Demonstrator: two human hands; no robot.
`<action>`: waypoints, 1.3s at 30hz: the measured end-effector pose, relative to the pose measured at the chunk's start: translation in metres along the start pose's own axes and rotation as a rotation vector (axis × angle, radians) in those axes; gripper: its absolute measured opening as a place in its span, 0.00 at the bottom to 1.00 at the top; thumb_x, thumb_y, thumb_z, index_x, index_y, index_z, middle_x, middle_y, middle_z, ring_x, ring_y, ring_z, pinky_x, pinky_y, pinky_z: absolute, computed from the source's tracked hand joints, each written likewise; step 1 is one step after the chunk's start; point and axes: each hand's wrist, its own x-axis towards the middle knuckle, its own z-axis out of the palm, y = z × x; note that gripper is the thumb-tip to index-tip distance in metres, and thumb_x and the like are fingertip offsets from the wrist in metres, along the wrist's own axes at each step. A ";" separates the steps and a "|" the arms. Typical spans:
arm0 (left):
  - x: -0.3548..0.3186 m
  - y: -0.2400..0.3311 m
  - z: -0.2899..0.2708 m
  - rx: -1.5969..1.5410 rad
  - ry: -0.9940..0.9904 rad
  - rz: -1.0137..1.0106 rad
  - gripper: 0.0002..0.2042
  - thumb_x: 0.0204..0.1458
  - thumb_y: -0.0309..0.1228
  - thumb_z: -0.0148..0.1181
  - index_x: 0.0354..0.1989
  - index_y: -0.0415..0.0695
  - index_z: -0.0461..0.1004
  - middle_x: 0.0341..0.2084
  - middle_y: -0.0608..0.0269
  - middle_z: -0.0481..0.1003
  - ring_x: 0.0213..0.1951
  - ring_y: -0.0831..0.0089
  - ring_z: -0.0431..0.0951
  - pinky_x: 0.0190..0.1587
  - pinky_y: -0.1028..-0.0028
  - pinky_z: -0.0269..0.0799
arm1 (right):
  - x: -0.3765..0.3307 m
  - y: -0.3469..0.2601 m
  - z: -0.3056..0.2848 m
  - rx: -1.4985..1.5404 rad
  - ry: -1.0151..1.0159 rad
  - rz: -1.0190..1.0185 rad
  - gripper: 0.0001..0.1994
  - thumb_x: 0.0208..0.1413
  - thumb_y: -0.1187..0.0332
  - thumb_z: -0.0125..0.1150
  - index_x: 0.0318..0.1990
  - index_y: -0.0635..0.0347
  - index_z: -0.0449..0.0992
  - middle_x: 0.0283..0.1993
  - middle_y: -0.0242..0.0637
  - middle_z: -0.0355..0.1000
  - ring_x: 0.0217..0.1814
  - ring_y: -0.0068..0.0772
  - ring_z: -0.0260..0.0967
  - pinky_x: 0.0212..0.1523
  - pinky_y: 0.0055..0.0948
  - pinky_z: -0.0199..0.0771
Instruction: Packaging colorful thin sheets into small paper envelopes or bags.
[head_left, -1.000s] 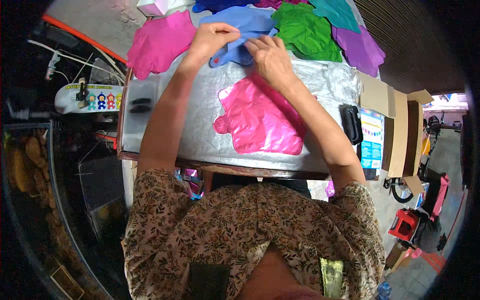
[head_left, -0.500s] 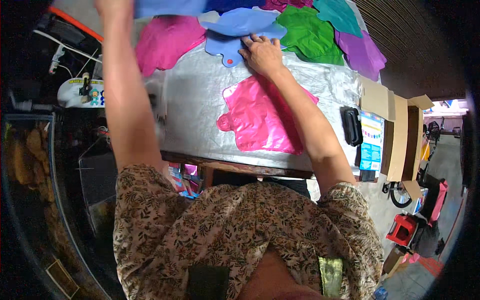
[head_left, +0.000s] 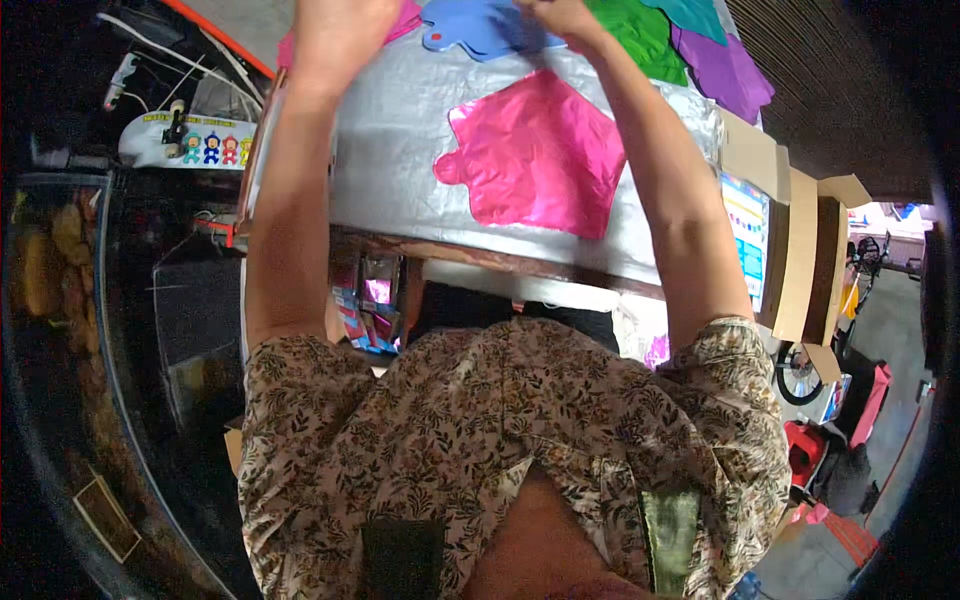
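Note:
My left hand [head_left: 345, 35] reaches to the upper edge over a pink flat piece [head_left: 405, 22]; its fingers are cut off by the frame. My right hand [head_left: 565, 16] is at the top edge, against a light-blue flat piece [head_left: 490, 32] with a rounded tab and a red dot. Its visible fingers are bent together; their tips and anything between them are out of sight. Closer to me, a shiny pink piece [head_left: 545, 155], like a deflated foil balloon with a round tab, lies flat, touched by neither hand.
The silver-covered table [head_left: 385, 190] also bears green [head_left: 650, 45], teal [head_left: 695, 15] and purple [head_left: 725, 75] flat pieces. At its right are a printed blue package [head_left: 742, 235] and an open cardboard box [head_left: 800, 250]. A skateboard [head_left: 190, 140] is at the left.
The view has tipped down, so the table sits higher in the picture. My right hand has gone from flat on the light-blue piece to bent fingers. The light-blue piece has shifted slightly left.

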 end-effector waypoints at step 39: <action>-0.180 -0.090 0.008 0.348 -0.548 0.058 0.23 0.53 0.26 0.63 0.59 0.41 0.72 0.60 0.53 0.71 0.61 0.56 0.70 0.63 0.63 0.65 | -0.303 -0.067 -0.054 -0.714 -0.149 -0.228 0.21 0.66 0.57 0.54 0.65 0.45 0.70 0.73 0.42 0.58 0.77 0.57 0.48 0.72 0.63 0.44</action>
